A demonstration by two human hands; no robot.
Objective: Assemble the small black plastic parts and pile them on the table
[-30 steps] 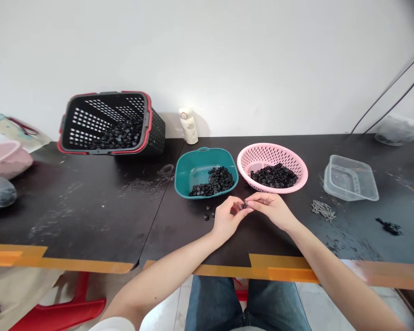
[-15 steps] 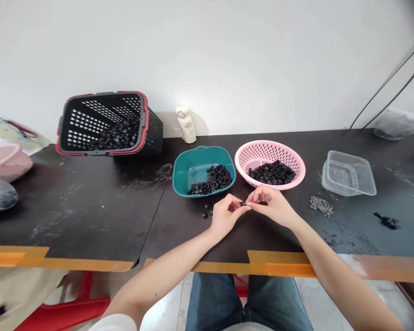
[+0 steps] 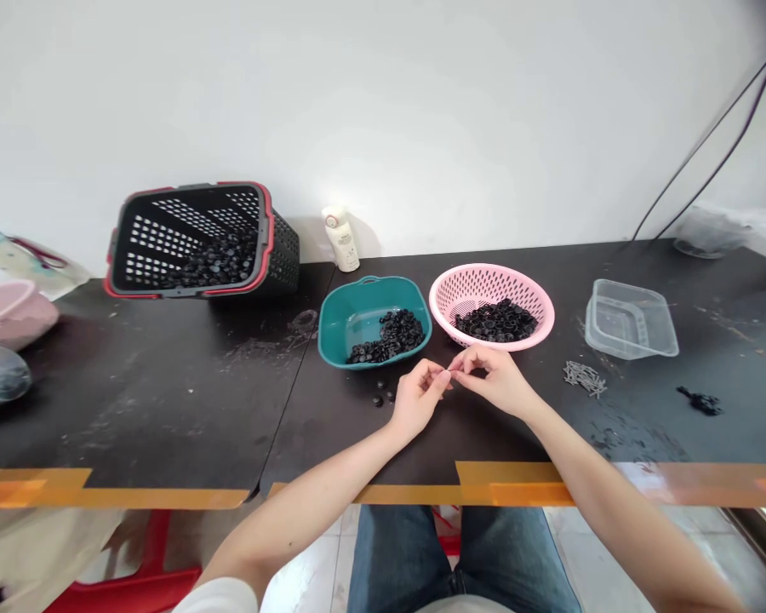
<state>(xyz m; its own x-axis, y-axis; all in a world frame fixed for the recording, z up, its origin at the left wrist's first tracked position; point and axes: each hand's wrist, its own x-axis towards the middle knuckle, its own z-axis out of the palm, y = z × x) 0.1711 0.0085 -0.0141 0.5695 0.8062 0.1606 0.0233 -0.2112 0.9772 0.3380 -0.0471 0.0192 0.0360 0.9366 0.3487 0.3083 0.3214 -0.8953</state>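
Note:
My left hand (image 3: 420,395) and my right hand (image 3: 493,380) meet fingertip to fingertip over the black table, just in front of the pink colander. Both are closed in a pinch, and whatever sits between the fingers is hidden now. Close behind them is the pink colander (image 3: 443,294), with a heap of small black rings (image 3: 498,322) inside. To its left stands a teal basin (image 3: 351,302) holding small round black parts (image 3: 392,336). A few loose black pieces (image 3: 378,400) lie on the table left of my left hand.
A dark basket (image 3: 281,251) of black parts leans at the back left, near a white bottle (image 3: 341,240). On the right are a clear plastic tub (image 3: 631,319), grey pins (image 3: 584,378) and a black cluster (image 3: 700,401). Orange tape (image 3: 523,494) runs along the front edge.
The small black piece visible between my fingertips earlier is now covered by them. My hands stay together in nearly the same place; the view has shifted slightly.

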